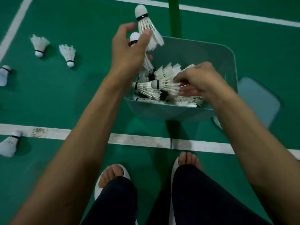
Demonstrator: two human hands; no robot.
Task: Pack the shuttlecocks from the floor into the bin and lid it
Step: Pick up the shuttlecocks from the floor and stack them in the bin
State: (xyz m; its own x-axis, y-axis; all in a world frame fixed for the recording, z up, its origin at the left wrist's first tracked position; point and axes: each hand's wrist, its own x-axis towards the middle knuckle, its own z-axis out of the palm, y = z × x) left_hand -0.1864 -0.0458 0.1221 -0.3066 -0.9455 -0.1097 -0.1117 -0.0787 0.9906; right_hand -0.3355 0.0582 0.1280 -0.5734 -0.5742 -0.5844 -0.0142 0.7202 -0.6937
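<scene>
A grey-green bin (215,51) stands on the green floor in front of me, with several white shuttlecocks (164,73) piled inside. My left hand (129,49) hovers over the bin's far left corner. Its thumb lies against the feathers of an upright shuttlecock (145,23), and a second shuttlecock (134,38) shows behind its curled fingers. My right hand (198,80) is inside the bin and pinches the feathers of another shuttlecock (162,85). Several loose shuttlecocks lie on the floor at the left, such as a near pair (39,44) (68,54). The bin's lid (259,101) lies flat beside the bin, on its right.
White court lines cross the floor, one (139,140) just ahead of my feet. A green post (173,17) rises behind the bin. More shuttlecocks lie at the far left edge (4,75) (9,143). My feet in white slippers (113,176) stand near the bin.
</scene>
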